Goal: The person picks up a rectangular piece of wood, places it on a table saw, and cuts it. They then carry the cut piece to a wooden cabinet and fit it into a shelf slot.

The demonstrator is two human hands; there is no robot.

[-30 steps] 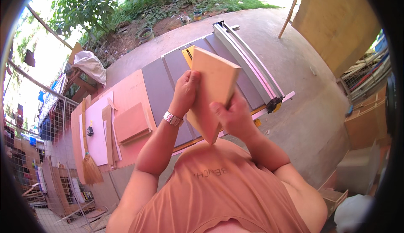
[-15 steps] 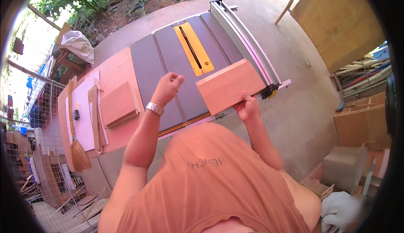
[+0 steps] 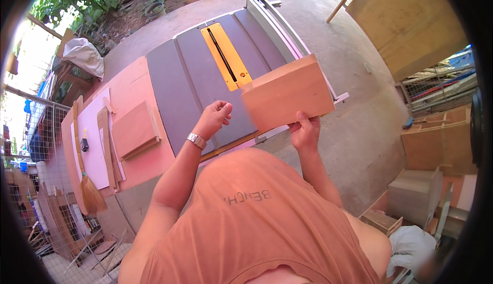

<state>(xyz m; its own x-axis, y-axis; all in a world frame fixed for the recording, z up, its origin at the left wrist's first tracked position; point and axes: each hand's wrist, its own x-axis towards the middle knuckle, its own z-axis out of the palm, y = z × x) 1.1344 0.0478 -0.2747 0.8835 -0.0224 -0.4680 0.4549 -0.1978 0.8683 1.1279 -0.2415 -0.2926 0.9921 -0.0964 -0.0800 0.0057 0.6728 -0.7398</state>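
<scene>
Right hand: the right hand (image 3: 305, 132) grips the near lower edge of a flat rectangular panel of pale brown wood (image 3: 287, 93), fingers curled up onto its face and thumb hidden behind; it is closed on the panel.
Left hand: the left hand (image 3: 214, 118) hangs loosely half-curled over the grey metal saw tabletop (image 3: 177, 86), holding nothing and just beside the panel's left edge, not touching it as far as I can tell. A metal watch (image 3: 196, 140) sits on that wrist.
Panel: it is held above the near right corner of the tabletop, tilted, its far left corner just over the yellow rectangular throat insert with a dark slot (image 3: 224, 55). Whether any edge rests on the tabletop I cannot tell.
Blade: no blade shows above the slot; whether the saw is running cannot be judged.
Fence: a long pale metal rail fence (image 3: 280, 24) runs along the right side of the tabletop, behind the panel.
Risk, grip: one hand at one edge is a weak hold on a wide panel; it could pivot and drop onto the tabletop or off its near corner to the concrete floor (image 3: 354, 125).
Risk, slot: the empty left hand is near the insert, so a reach to steady the panel could carry fingers over the slot.
Risk, skew: set down crooked to the fence, the panel could bind.
Side: a pink side board (image 3: 141, 168) to the left carries a smaller wooden board (image 3: 132, 129) and a straw hand broom (image 3: 87, 181), well apart from both hands.
</scene>
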